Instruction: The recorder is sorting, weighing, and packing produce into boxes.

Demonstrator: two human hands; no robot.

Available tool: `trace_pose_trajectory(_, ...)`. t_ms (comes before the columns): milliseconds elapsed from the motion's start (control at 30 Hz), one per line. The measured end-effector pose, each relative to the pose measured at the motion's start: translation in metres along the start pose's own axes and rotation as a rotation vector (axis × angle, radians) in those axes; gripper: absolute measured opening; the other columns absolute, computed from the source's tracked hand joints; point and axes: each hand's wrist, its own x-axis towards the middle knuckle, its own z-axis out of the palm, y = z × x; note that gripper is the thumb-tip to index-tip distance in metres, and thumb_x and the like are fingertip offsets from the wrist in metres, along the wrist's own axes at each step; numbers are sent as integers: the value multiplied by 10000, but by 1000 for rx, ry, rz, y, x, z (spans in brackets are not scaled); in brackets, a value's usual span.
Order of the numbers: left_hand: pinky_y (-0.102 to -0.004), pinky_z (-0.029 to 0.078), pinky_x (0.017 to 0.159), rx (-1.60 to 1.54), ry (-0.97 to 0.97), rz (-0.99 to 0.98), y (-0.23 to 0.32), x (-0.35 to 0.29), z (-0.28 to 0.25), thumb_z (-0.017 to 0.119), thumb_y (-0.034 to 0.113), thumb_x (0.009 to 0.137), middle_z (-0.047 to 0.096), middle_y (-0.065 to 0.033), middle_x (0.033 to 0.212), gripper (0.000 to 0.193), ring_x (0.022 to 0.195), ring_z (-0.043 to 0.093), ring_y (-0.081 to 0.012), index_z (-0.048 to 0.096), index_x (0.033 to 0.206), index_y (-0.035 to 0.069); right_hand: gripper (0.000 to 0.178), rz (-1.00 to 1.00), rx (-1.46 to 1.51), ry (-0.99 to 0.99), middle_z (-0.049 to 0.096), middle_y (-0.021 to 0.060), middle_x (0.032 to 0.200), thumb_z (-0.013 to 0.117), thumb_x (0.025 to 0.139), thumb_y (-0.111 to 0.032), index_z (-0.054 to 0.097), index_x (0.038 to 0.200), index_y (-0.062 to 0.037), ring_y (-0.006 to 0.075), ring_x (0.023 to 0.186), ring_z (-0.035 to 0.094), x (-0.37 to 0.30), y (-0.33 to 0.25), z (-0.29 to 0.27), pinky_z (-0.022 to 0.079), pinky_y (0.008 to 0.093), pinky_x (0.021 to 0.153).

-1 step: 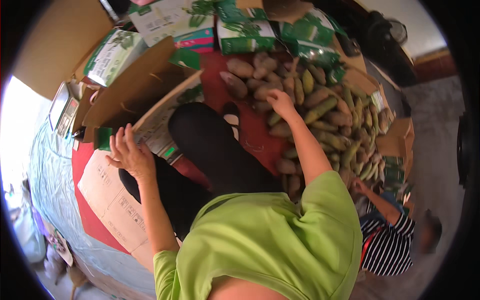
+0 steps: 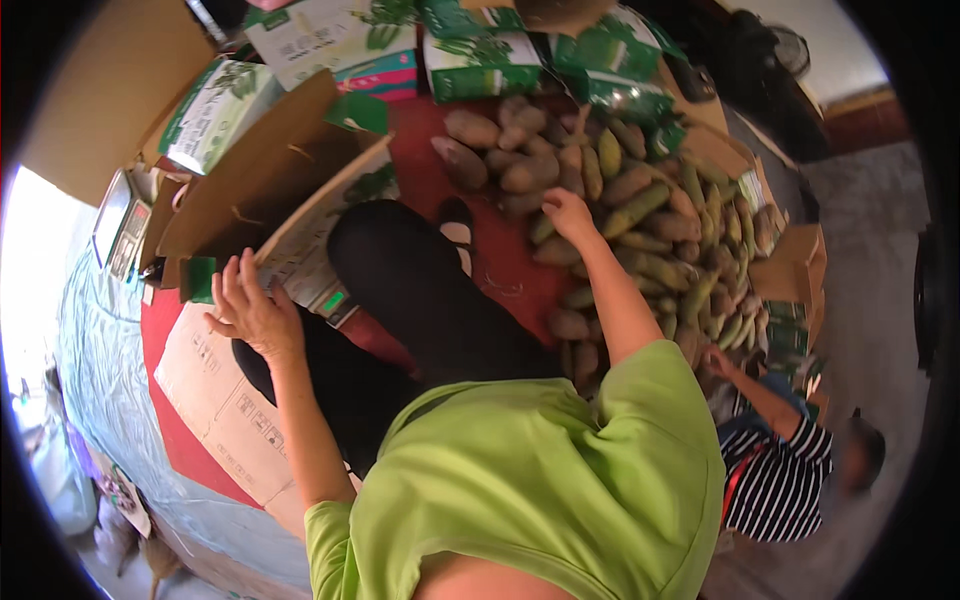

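My left hand (image 2: pixel 262 312), its fingers spread, is at the near edge of an open cardboard box (image 2: pixel 235 170), beside a small green flap (image 2: pixel 198 280). Nothing shows in it. Over the left side of a big heap of long brown and green vegetables (image 2: pixel 635 212) is my right hand (image 2: pixel 568 214). Its fingers are bent together and point down among the pieces; what they hold, if anything, is hidden. The heap lies on a red surface (image 2: pixel 505 265). My black-clad knee (image 2: pixel 385 260) is between the box and the heap.
White-and-green printed cartons (image 2: pixel 480 65) line the far side. A scale (image 2: pixel 130 230) stands at the left beside a flattened white cardboard sheet (image 2: pixel 220 395) and blue plastic sheeting (image 2: pixel 100 350). At the lower right, a person in a striped shirt (image 2: pixel 775 485) reaches to the heap.
The view has shifted slightly, so the boxes and cartons lie a little farther left. My right hand has moved slightly right over the heap. My left hand stays spread by the box.
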Motion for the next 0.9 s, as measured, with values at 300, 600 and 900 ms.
trace_pose_trajectory(300, -599, 120, 1045, 27, 9, 15, 4, -3, 4, 666, 202, 779, 499, 21, 1294, 566, 1264, 401, -219, 506, 1320, 239, 154, -47, -712, -899, 687, 108, 823, 659, 719, -234, 721, 793, -114, 276, 749, 672, -213, 206, 97, 539, 406, 655)
trace_pose_trajectory(600, -608, 146, 1030, 36, 6, 19, 7, -2, 10, 668, 206, 789, 500, 13, 1293, 551, 1242, 423, -229, 507, 1313, 252, 158, 521, -117, 39, 672, 151, 834, 672, 743, -185, 694, 844, -67, 350, 843, 645, -185, 194, 75, 523, 448, 767)
trace_pose_trajectory(900, -573, 145, 1051, 40, -27, 9, 7, -3, 6, 681, 150, 763, 513, 13, 1258, 578, 1259, 417, -198, 508, 1310, 227, 776, 695, -244, 270, 363, 225, 1390, 747, 695, -210, 383, 1375, -121, 401, 1218, 449, -96, 198, -43, 421, 431, 1005)
